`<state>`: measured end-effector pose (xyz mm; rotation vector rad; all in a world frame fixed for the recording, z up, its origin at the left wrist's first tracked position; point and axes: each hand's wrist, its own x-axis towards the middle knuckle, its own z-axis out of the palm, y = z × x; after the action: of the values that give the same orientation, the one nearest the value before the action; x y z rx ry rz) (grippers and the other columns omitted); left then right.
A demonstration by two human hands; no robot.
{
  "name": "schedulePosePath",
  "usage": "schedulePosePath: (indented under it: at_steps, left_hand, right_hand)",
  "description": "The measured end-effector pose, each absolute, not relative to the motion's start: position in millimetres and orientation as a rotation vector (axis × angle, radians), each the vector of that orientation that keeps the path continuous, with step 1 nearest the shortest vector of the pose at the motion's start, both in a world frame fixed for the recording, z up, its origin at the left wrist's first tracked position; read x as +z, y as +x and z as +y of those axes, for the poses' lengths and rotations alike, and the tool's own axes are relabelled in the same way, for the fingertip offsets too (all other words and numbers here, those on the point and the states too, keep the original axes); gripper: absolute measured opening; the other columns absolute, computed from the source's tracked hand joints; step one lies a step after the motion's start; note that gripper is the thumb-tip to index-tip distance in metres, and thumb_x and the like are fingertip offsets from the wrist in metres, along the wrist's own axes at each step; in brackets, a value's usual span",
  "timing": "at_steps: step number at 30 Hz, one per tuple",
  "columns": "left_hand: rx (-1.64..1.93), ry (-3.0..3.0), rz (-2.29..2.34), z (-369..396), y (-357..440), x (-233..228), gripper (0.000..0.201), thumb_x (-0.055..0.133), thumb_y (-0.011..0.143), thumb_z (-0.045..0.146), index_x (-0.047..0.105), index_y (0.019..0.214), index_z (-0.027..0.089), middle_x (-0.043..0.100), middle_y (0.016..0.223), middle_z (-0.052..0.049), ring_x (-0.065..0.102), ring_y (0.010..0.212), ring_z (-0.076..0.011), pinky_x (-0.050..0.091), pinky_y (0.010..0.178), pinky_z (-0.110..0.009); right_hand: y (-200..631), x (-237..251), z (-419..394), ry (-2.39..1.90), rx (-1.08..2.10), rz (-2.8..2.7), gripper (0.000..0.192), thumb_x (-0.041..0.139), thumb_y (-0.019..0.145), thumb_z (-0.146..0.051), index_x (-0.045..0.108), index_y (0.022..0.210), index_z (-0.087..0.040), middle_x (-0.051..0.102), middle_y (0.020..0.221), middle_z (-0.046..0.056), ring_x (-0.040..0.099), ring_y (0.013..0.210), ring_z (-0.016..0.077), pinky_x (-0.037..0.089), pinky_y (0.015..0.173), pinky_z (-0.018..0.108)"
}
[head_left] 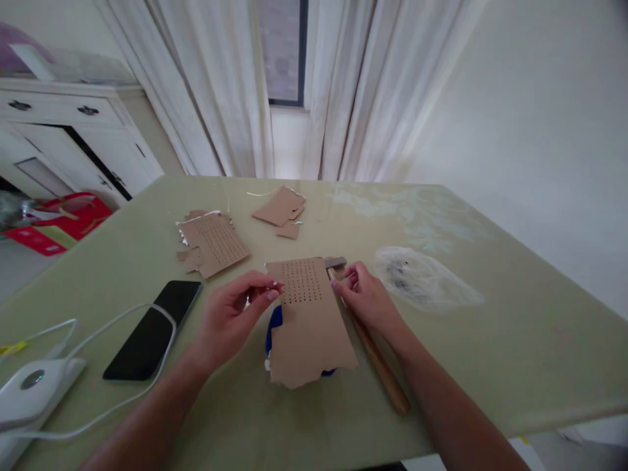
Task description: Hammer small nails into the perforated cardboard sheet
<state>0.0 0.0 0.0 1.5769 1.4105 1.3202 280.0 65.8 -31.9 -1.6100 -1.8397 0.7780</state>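
— Listing what, centre frame?
— Perforated cardboard (309, 320), propped on a blue object (273, 325) so it sits raised. My left grip (235, 314) pinches its edge; my right grip (366, 294) closes on the hammer (373, 347) lying on the counter (490, 353).

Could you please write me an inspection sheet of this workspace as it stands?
Surface: pale green table, whitish smears toward the far right.
Job's things: perforated cardboard sheet lying over a blue object; wooden-handled hammer beside it.
Clutter: second perforated cardboard, cardboard scraps, clear plastic bag, black phone.
Grippers: left hand pinches something small at the sheet's left edge; right hand rests on the hammer near its head.
Cables: white cable looping over the phone to a white device.
Surroundings: white curtains, white cabinet, red boxes on the floor.
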Motion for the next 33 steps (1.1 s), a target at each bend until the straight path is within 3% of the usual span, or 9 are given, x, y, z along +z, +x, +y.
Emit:
schedulePosePath:
  at_steps: [4,11,33]
  left_hand:
    - [1.266,1.605,1.379,1.2,-0.6,0.3,0.023,0.082,0.087,0.043,0.08,0.088,0.02,0.08,0.081,-0.006,0.071,0.07,-0.0187,0.059,0.066,-0.03]
    - [1.252,1.683,1.326,3.5,-2.9,-5.3,0.019,0.082,0.091,0.038,0.082,0.09,0.019,0.08,0.079,-0.005,0.071,0.066,-0.0171,0.052,0.057,-0.026]
    - [1.239,1.809,1.302,4.0,-7.0,-4.2,0.014,0.08,0.094,0.034,0.085,0.094,0.021,0.083,0.082,-0.003,0.069,0.065,-0.0156,0.049,0.058,-0.026]
  right_hand:
    - [280.5,-36.7,65.9,-1.694,0.709,-1.965,0.028,0.069,0.094,-0.049,0.054,0.092,-0.025,0.067,0.08,0.002,0.062,0.074,0.0243,0.036,0.067,0.034]
    - [282.2,-41.8,68.1,-1.74,0.683,-2.016,0.025,0.069,0.092,-0.045,0.056,0.097,-0.024,0.07,0.087,0.004,0.062,0.077,0.0237,0.035,0.069,0.032]
    - [280.1,-37.8,69.6,-1.778,0.613,-2.104,0.018,0.069,0.094,-0.037,0.061,0.088,-0.022,0.07,0.08,0.005,0.06,0.074,0.0229,0.031,0.067,0.032]
